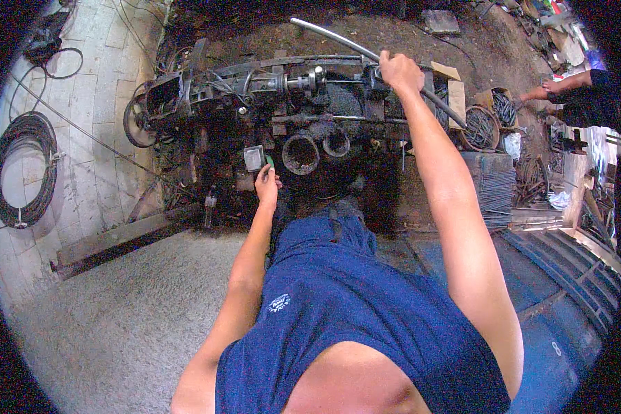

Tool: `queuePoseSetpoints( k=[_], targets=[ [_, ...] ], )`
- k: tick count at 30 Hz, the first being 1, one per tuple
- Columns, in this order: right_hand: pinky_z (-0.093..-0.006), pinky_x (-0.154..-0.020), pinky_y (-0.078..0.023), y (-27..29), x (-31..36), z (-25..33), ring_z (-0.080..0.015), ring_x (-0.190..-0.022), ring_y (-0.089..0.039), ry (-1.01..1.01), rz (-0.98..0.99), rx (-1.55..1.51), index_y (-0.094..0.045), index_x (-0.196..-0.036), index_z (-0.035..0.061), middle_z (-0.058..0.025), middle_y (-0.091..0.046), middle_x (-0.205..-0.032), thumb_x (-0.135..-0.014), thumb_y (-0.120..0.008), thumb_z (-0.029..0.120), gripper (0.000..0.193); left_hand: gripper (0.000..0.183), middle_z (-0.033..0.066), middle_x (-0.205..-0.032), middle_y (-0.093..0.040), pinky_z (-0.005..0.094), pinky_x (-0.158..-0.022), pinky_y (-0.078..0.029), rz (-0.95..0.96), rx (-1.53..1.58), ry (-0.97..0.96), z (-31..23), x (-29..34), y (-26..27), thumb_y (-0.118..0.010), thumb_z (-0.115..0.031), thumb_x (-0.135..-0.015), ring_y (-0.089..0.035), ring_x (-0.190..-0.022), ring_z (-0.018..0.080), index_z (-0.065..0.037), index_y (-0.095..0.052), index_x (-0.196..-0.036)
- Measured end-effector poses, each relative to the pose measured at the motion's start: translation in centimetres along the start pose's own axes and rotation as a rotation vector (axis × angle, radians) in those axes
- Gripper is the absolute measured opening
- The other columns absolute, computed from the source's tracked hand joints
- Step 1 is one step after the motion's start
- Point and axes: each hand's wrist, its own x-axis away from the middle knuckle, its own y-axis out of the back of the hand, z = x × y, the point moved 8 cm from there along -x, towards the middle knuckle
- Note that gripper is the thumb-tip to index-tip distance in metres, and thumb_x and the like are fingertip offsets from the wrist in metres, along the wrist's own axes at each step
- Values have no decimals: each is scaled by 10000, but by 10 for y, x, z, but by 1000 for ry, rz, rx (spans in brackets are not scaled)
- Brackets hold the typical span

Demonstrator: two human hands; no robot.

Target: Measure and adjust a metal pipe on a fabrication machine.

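Note:
My right hand (401,72) is wrapped round a long metal bar (338,38), which slants across the top of a dark, greasy machine (265,83). The bar's pale end points to the far left, and its darker end runs down to the right. Lower and to the left, my left hand (268,186) is at a small grey box (254,159) on the machine's near side. Its fingers are curled by a small green piece (270,162); what they grip is hard to make out. Two round metal cups (301,154) sit between my hands, low on the machine.
A coil of black cable (24,169) lies on the pale floor at left. Baskets of metal pieces (481,127), an opened carton (455,96) and a stack of thin rods (490,183) stand at right. Another person's hand (535,93) reaches in there. A clear bottle (210,207) stands near my left forearm.

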Motion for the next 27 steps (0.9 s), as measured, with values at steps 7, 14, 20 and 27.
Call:
queuePoseSetpoints(
  k=[7,14,20,27],
  targets=[
    [-462,-882,-495,1,0,-1,-372,-1011,-646,2,9,-4,-704,-1021,24,-227,-669,-1052,-888,-355,525,625,346,30,-753,-579,254,-507,-480,-15,-55,-16,0,0,3,-566,-233,-950,-530,-556,92,-61,-558,-1250],
    [-460,-875,-497,2,1,0,-367,-1009,-648,-20,15,8,-707,-1013,27,-226,-670,-1052,-888,-370,533,621,338,41,-759,-589,254,-512,-483,-3,-20,7,0,2,1,-561,-227,-952,-534,-555,100,-59,-561,-1245],
    [-463,-867,-500,1,0,-2,-368,-999,-652,-16,2,-5,-706,-1012,26,-226,-672,-1046,-889,-376,543,624,331,47,-749,-590,258,-514,-484,-1,-41,-25,0,-2,2,-557,-219,-955,-539,-559,102,-60,-556,-1245],
    [-472,-873,-496,2,3,1,-373,-1002,-649,-6,38,1,-703,-1013,22,-231,-670,-1046,-889,-368,540,629,311,45,-747,-591,259,-514,-489,-8,-48,-33,-3,2,0,-552,-216,-957,-539,-559,100,-61,-556,-1227]
  ],
)
